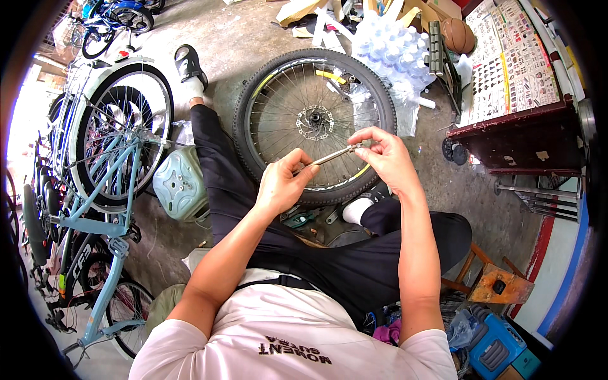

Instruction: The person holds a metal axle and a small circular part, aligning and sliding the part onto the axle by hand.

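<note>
Head view: we see a concrete floor [253,38]; left hand [282,183] and right hand [386,158] pinch an axle [329,156] above a wheel [315,123].

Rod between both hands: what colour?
Silvery grey metal. The rod is pinched between left hand and right hand; head view shows it best.
</note>
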A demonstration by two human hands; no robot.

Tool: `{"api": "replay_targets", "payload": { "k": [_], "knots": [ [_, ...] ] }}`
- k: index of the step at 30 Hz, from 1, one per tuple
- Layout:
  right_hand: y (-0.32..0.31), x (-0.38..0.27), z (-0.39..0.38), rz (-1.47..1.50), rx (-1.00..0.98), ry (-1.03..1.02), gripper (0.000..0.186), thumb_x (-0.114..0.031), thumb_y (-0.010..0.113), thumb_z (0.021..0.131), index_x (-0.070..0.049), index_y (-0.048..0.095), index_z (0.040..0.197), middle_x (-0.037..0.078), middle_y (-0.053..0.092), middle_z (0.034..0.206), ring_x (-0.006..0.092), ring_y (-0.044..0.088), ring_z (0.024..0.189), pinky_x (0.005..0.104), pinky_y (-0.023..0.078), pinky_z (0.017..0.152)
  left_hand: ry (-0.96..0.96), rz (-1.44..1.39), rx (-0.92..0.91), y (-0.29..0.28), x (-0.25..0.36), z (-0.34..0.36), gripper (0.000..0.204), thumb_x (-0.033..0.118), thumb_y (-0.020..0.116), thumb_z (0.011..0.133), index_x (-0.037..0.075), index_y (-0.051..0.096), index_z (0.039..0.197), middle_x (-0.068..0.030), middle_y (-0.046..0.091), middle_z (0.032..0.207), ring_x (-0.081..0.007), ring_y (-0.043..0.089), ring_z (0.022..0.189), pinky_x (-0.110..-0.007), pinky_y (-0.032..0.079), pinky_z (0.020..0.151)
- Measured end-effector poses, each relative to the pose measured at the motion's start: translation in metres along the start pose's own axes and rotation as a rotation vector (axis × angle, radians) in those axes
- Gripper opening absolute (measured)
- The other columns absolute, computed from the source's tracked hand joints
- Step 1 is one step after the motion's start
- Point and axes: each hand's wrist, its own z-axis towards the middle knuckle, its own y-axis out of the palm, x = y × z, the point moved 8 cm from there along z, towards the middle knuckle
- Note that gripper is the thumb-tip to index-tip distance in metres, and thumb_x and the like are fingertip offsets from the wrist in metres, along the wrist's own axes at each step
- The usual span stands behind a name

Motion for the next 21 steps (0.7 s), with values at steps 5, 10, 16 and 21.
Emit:
{"api": "replay_targets", "payload": {
  "k": [5,10,16,21],
  "knots": [
    [0.000,-0.003,0.001,0.043,0.048,-0.033,0.017,-0.015,0.069,0.095,-0.001,0.072,0.104,0.001,0.070,0.087,0.0062,0.059,0.072,0.0230,0.045,0.065,0.001,0.008,0.013,0.000,-0.001,0.000,0.021,0.020,0.073,0.092,0.003,0.061,0.093,-0.0004,0.054,0.060,-0.0065,0.041,0.059,-0.028,0.037,0.056],
    [-0.009,0.013,0.005,0.042,0.140,0.127,0.041,-0.039,0.065,0.099,0.000,0.073,0.098,0.002,0.068,0.075,0.0089,0.060,0.073,0.0247,0.044,0.070,-0.009,0.007,-0.002,0.000,0.003,0.001,0.021,0.021,0.073,0.092,0.004,0.061,0.093,-0.0020,0.056,0.060,-0.0075,0.043,0.059,-0.029,0.039,0.057],
    [-0.006,0.023,0.005,-0.043,0.034,0.208,0.036,-0.037,0.068,0.097,-0.002,0.072,0.094,0.002,0.066,0.072,0.0078,0.058,0.072,0.0247,0.044,0.067,0.009,0.033,-0.005,0.000,0.007,0.000,0.021,0.022,0.073,0.092,0.004,0.062,0.094,-0.0045,0.058,0.062,-0.0094,0.045,0.059,-0.030,0.040,0.058],
    [0.000,0.004,0.003,0.069,0.044,-0.047,0.015,-0.017,0.071,0.094,-0.003,0.072,0.100,0.001,0.069,0.085,0.0062,0.054,0.067,0.0251,0.045,0.063,0.008,0.036,0.000,0.000,0.002,0.001,0.022,0.022,0.073,0.092,0.004,0.062,0.093,-0.0040,0.058,0.061,-0.0095,0.045,0.059,-0.030,0.040,0.058]
  ]
}}
